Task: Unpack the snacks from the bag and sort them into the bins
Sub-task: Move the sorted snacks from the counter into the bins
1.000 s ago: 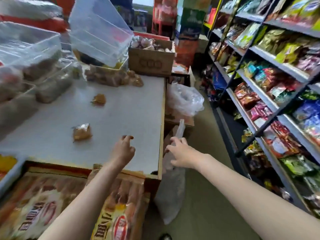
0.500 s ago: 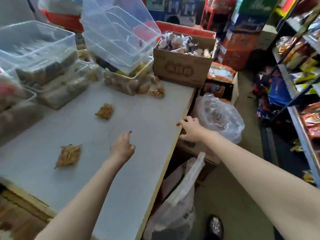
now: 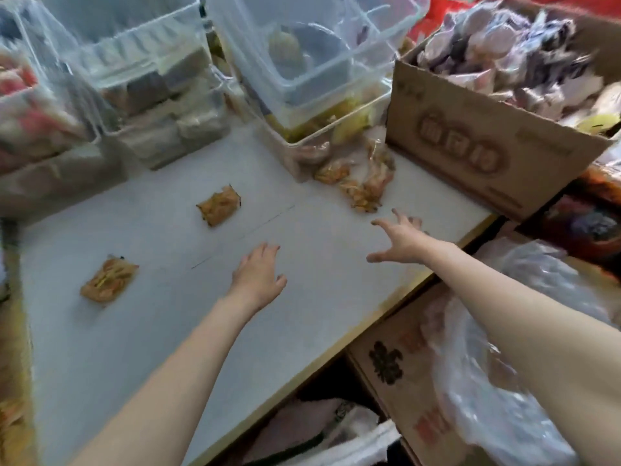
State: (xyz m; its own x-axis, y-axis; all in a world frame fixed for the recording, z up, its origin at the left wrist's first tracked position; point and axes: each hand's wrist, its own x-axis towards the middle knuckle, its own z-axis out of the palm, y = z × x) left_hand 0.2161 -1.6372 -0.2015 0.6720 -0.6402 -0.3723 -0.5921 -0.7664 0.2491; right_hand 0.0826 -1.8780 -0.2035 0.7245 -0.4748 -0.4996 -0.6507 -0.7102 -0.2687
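Snack packets (image 3: 220, 209) clear-wrapped, orange-brown, flat on table (image 3: 161, 331).

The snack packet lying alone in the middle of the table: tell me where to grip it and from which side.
Come straight down on the snack packet. It lies flat on the table, with bare surface around it. Pinch across its shorter width, probably at the middle. The left hand is open and nearer.

The right hand (image 3: 401, 242) has left the table edge, reaching with spread fingers toward the loose snack packets (image 3: 361, 183).
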